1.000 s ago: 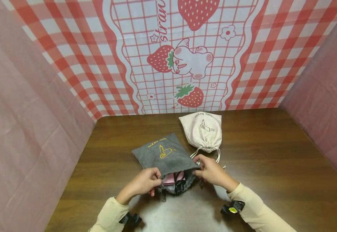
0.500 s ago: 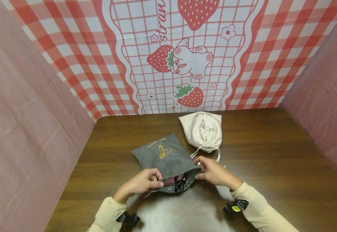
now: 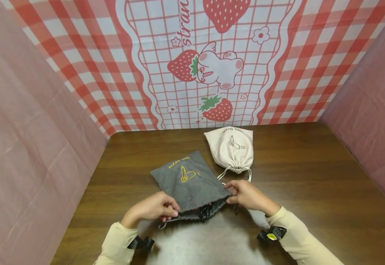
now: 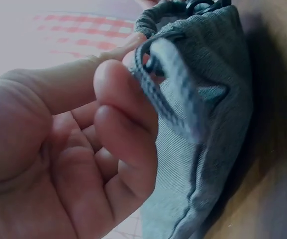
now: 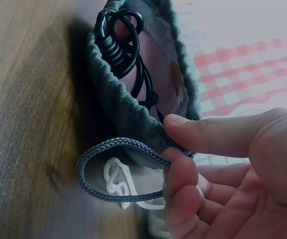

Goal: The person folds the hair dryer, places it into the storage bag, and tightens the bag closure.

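Observation:
A grey drawstring bag (image 3: 192, 186) with a yellow hair dryer print lies on the table, its mouth towards me. My left hand (image 3: 152, 209) pinches the left corner of the mouth, where a grey cord loop (image 4: 183, 84) hangs by the fingertips. At the right corner my right hand (image 3: 247, 195) grips the edge between thumb and fingers, and another grey drawstring loop (image 5: 118, 141) sticks out beside the fingertips. Inside the bag, the right wrist view shows a coiled black power cord (image 5: 114, 52) against a pink object (image 5: 156, 62), mostly hidden by the cloth.
Behind the grey bag, to the right, lies a cream drawstring bag (image 3: 232, 151) with its neck gathered and white cords trailing near my right hand. The wooden table (image 3: 311, 176) meets a red checked backdrop (image 3: 298, 73) at the back and pink cloth (image 3: 39, 140) at the sides.
My left hand has slid left and my right hand slightly right, stretching the grey bag's mouth wider and flatter. The pink object, earlier visible there in the head view, is now largely covered.

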The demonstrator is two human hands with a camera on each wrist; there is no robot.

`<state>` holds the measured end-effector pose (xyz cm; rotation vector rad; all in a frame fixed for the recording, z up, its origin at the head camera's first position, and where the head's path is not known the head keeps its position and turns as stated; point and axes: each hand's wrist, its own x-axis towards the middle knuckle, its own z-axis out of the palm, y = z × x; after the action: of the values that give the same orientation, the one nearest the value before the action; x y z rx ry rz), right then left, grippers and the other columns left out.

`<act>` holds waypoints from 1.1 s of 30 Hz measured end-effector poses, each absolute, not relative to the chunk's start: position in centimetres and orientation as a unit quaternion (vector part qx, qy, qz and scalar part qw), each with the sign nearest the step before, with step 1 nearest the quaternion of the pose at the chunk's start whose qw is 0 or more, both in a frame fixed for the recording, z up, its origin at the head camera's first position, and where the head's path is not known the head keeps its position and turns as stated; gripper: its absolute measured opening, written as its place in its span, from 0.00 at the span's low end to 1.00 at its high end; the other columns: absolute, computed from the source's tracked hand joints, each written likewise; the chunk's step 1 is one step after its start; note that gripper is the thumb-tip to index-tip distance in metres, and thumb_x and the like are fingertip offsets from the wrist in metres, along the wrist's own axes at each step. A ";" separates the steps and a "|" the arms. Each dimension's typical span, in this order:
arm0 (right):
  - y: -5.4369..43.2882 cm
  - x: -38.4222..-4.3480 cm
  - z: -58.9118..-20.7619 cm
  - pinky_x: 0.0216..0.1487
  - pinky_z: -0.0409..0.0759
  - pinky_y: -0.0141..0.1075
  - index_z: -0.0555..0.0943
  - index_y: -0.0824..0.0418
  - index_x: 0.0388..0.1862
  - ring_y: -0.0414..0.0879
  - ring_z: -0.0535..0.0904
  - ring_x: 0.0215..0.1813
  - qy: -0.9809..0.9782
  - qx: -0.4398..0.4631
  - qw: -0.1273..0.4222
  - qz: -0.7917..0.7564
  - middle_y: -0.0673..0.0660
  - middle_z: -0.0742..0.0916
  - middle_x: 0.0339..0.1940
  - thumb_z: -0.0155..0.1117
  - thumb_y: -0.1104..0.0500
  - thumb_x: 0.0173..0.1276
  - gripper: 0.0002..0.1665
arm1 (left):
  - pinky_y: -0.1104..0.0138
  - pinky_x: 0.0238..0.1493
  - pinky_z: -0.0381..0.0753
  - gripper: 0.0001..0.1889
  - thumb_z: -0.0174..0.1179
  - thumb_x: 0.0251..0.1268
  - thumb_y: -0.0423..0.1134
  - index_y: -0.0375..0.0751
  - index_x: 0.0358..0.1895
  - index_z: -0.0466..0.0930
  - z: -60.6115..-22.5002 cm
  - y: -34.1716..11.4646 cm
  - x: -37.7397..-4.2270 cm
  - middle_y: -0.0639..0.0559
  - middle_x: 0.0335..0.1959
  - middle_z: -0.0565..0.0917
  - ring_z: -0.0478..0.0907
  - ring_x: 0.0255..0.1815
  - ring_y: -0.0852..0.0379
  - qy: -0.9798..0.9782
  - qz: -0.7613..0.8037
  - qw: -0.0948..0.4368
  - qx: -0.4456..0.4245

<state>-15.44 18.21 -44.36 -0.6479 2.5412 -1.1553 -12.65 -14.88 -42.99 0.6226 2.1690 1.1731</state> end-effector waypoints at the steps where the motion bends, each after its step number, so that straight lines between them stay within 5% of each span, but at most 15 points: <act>1: 18.3 -15.5 -44.3 0.26 0.73 0.30 0.78 0.74 0.50 0.35 0.71 0.14 0.878 -0.224 0.139 -0.399 0.50 0.78 0.19 0.71 0.65 0.54 0.25 | 0.72 0.21 0.76 0.08 0.62 0.62 0.31 0.27 0.39 0.84 -42.9 -15.0 -12.7 0.52 0.18 0.79 0.72 0.17 0.65 0.818 0.437 0.293 0.234; 8: 18.8 -15.5 -44.1 0.23 0.75 0.30 0.80 0.77 0.47 0.36 0.72 0.15 0.876 -0.227 0.159 -0.396 0.50 0.80 0.19 0.70 0.68 0.53 0.22 | 0.74 0.22 0.75 0.07 0.62 0.63 0.32 0.30 0.32 0.85 -42.3 -16.0 -13.0 0.52 0.17 0.79 0.72 0.16 0.67 0.840 0.399 0.270 0.248; 13: 19.1 -15.6 -43.7 0.20 0.74 0.29 0.83 0.67 0.28 0.33 0.70 0.14 0.878 -0.250 0.165 -0.375 0.52 0.80 0.13 0.70 0.67 0.54 0.04 | 0.76 0.20 0.71 0.09 0.61 0.63 0.33 0.33 0.27 0.85 -42.1 -16.5 -13.0 0.54 0.15 0.78 0.71 0.15 0.67 0.844 0.370 0.281 0.268; 22: 19.4 -15.7 -43.5 0.18 0.69 0.28 0.81 0.64 0.19 0.32 0.67 0.13 0.884 -0.258 0.153 -0.358 0.47 0.75 0.09 0.68 0.61 0.60 0.12 | 0.79 0.19 0.66 0.11 0.61 0.64 0.34 0.28 0.29 0.85 -42.1 -16.6 -12.7 0.53 0.15 0.76 0.66 0.15 0.72 0.801 0.363 0.351 0.320; 33: 19.5 -15.3 -44.0 0.17 0.68 0.29 0.81 0.67 0.20 0.32 0.67 0.13 0.880 -0.248 0.154 -0.373 0.45 0.75 0.11 0.67 0.60 0.62 0.14 | 0.79 0.21 0.66 0.10 0.60 0.65 0.37 0.32 0.35 0.87 -43.2 -16.4 -12.6 0.37 0.25 0.84 0.66 0.18 0.73 0.776 0.417 0.334 0.334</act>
<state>-15.28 19.54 -43.99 -0.7112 2.5236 -1.0700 -12.56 -16.38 -43.23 0.8720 2.0265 1.0875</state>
